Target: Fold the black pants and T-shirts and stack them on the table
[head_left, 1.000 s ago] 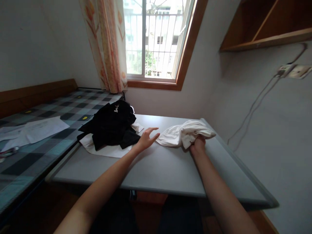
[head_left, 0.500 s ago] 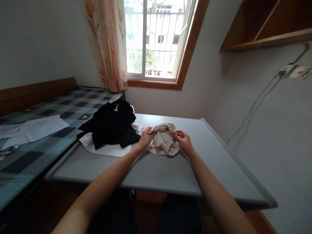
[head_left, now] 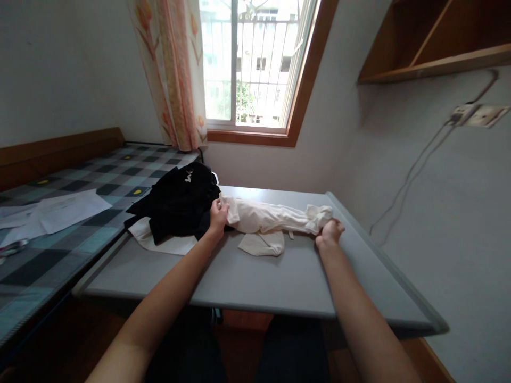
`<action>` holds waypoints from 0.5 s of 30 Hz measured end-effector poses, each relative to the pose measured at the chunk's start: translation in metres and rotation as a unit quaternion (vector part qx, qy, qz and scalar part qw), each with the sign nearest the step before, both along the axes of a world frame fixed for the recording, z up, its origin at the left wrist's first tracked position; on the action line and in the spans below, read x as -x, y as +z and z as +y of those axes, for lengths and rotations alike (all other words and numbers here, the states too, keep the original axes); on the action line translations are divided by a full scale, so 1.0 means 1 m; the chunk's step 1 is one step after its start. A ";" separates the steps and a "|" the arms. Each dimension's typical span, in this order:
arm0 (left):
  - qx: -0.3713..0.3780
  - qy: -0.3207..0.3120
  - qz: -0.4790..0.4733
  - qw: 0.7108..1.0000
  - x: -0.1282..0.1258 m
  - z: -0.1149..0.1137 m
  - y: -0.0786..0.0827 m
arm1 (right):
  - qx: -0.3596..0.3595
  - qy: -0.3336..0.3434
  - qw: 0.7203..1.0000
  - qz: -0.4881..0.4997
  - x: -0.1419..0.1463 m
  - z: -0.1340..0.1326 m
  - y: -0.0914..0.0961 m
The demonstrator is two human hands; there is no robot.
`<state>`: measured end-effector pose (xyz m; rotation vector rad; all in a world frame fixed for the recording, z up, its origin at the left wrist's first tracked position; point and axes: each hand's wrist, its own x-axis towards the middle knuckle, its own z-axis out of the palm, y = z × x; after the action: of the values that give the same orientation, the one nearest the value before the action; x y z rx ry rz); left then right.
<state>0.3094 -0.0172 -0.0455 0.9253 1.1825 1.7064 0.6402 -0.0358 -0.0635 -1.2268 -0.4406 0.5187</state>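
Note:
A cream-white garment [head_left: 271,219] is stretched out sideways just above the grey table [head_left: 263,276]. My left hand [head_left: 218,215] pinches its left end, close to the black clothing. My right hand [head_left: 329,232] is closed in a fist round its right end, near the table's right edge. A loose flap of the garment rests on the tabletop between my hands.
A pile of black clothing [head_left: 179,205] lies on a white piece of cloth [head_left: 159,242] at the table's left. A bed with a checked cover [head_left: 80,197] and papers [head_left: 59,207] adjoins on the left. A window, a curtain, a wall shelf and a power strip are behind.
One second ago only my right hand held the bunched garment at the right. Both hands then met on it at the middle, and now they have drawn apart, stretching it out.

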 end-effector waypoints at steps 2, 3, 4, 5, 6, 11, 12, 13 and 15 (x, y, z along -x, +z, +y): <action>-0.038 0.057 0.125 0.990 0.000 -0.005 0.000 | 0.069 -0.111 0.991 -0.041 0.002 -0.003 0.003; -0.071 0.084 0.197 0.974 -0.001 -0.009 0.000 | 0.087 -0.142 0.982 -0.091 0.006 -0.005 0.005; -0.107 0.101 0.272 0.951 -0.002 -0.014 0.002 | 0.090 -0.140 0.972 -0.165 0.009 -0.008 0.007; -0.144 0.100 0.344 0.923 -0.004 -0.019 0.003 | 0.085 -0.122 0.958 -0.244 0.014 -0.010 0.009; -0.178 0.077 0.407 0.892 -0.005 -0.024 0.005 | 0.079 -0.093 0.941 -0.314 0.018 -0.012 0.010; -0.273 -0.172 0.586 0.744 -0.014 -0.039 0.006 | 0.106 0.044 0.855 -0.505 0.033 -0.018 0.006; -0.269 -0.194 0.601 0.727 -0.015 -0.040 0.005 | 0.119 0.058 0.841 -0.524 0.035 -0.019 0.005; -0.260 -0.202 0.613 0.718 -0.016 -0.041 0.003 | 0.135 0.071 0.828 -0.539 0.035 -0.019 0.003; -0.235 -0.188 0.628 0.718 -0.017 -0.040 -0.001 | 0.180 0.111 0.801 -0.560 0.034 -0.021 0.001</action>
<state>0.3260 -0.0573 -0.0463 2.6841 1.1402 0.8812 0.6058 -0.0568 -0.0622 -1.7984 -1.5633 -0.0089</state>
